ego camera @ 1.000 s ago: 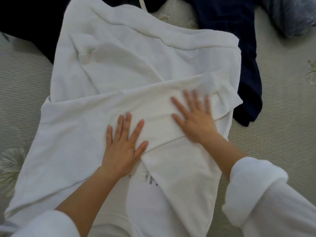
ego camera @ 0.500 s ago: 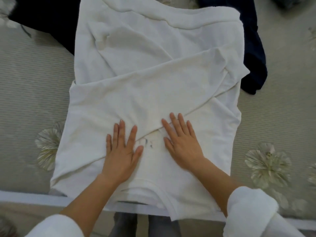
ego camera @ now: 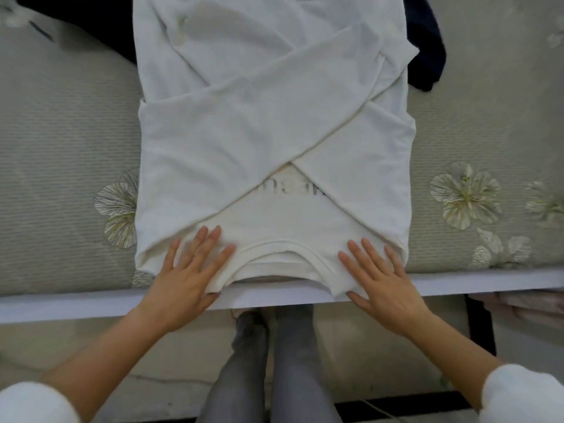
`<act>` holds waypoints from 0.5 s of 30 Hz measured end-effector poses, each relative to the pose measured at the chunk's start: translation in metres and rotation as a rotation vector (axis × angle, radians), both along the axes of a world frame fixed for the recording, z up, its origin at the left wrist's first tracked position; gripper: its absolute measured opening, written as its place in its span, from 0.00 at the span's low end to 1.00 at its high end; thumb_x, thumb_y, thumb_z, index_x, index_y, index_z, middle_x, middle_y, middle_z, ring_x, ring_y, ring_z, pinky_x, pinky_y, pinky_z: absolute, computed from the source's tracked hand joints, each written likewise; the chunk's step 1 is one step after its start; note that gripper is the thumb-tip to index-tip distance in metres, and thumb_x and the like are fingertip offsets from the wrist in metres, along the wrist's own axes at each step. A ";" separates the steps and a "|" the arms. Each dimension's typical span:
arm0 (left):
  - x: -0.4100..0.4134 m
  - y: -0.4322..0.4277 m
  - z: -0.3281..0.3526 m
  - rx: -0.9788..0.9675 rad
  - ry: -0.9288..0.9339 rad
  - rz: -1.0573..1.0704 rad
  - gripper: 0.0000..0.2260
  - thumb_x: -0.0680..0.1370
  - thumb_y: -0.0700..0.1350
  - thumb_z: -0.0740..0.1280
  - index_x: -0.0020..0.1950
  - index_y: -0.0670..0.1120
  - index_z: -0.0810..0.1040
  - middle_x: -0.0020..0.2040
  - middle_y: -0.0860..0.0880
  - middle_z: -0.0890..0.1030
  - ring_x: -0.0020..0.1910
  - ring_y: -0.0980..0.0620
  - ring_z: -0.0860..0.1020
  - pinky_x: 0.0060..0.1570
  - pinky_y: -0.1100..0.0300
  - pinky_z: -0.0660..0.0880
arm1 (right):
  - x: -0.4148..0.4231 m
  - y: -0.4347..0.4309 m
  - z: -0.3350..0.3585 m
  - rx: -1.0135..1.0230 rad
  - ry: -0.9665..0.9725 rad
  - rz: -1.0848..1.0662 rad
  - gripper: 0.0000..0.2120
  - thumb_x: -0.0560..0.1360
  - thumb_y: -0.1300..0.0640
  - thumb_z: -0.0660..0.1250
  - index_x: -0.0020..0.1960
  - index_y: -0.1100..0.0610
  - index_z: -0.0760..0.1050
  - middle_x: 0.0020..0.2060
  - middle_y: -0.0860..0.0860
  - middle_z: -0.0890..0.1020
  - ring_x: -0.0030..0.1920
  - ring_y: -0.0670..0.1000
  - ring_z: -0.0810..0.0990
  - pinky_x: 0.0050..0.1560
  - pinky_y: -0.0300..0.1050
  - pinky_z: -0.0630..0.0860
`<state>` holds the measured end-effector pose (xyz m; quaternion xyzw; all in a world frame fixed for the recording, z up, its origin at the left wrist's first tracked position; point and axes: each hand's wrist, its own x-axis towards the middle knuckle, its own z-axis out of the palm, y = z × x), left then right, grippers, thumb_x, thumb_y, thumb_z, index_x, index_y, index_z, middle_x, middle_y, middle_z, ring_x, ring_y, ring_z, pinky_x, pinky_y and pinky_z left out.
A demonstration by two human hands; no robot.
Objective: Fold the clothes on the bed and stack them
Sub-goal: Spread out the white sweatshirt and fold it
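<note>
Left hand [ego camera: 189,270] and right hand [ego camera: 381,276] are laid flat, fingers straight, on the shoulders of the shirt [ego camera: 274,132], either side of the collar. Nothing is gripped; thumbs sit at the cloth's edge. Shirt is spread at the bed's [ego camera: 61,148] near edge, sleeves crossed over the body. Dark clothes [ego camera: 427,56] lie beyond, at its far end. Step judged: sleeves folded in, smoothing. Next, shoulders need gripping and folding toward the hem.

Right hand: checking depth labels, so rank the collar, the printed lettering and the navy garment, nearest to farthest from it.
1. Collar, just left of the right hand.
2. Printed lettering, farther up, centre.
3. Navy garment, top right corner.
</note>
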<state>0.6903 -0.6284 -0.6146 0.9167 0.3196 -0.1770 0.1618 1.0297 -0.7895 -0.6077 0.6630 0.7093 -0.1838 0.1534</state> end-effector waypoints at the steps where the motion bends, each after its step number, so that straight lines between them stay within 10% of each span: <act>1: -0.002 0.002 0.000 0.028 -0.007 0.017 0.36 0.72 0.60 0.62 0.77 0.51 0.57 0.77 0.41 0.56 0.75 0.40 0.57 0.70 0.40 0.48 | 0.000 0.000 -0.002 0.031 -0.019 -0.055 0.44 0.70 0.48 0.73 0.77 0.53 0.51 0.76 0.54 0.57 0.77 0.53 0.44 0.73 0.57 0.46; 6: -0.003 0.016 -0.003 0.041 0.087 -0.188 0.53 0.57 0.58 0.80 0.77 0.49 0.60 0.78 0.41 0.55 0.76 0.39 0.54 0.70 0.38 0.49 | 0.007 0.011 0.000 0.123 -0.078 0.031 0.43 0.61 0.53 0.80 0.73 0.53 0.68 0.73 0.58 0.66 0.73 0.60 0.62 0.70 0.63 0.52; 12: 0.002 0.037 0.009 0.077 -0.111 -0.066 0.21 0.69 0.46 0.74 0.62 0.49 0.80 0.76 0.45 0.60 0.76 0.42 0.52 0.70 0.39 0.47 | 0.021 0.039 0.011 0.121 0.003 -0.290 0.33 0.76 0.56 0.63 0.77 0.45 0.54 0.78 0.54 0.52 0.77 0.58 0.48 0.73 0.59 0.47; 15: 0.015 0.047 0.012 -0.155 -0.196 0.266 0.15 0.81 0.47 0.60 0.66 0.46 0.75 0.76 0.48 0.62 0.77 0.47 0.52 0.73 0.48 0.49 | 0.025 0.056 0.013 -0.037 0.128 -0.416 0.32 0.79 0.60 0.58 0.78 0.45 0.49 0.74 0.54 0.64 0.72 0.57 0.65 0.68 0.51 0.62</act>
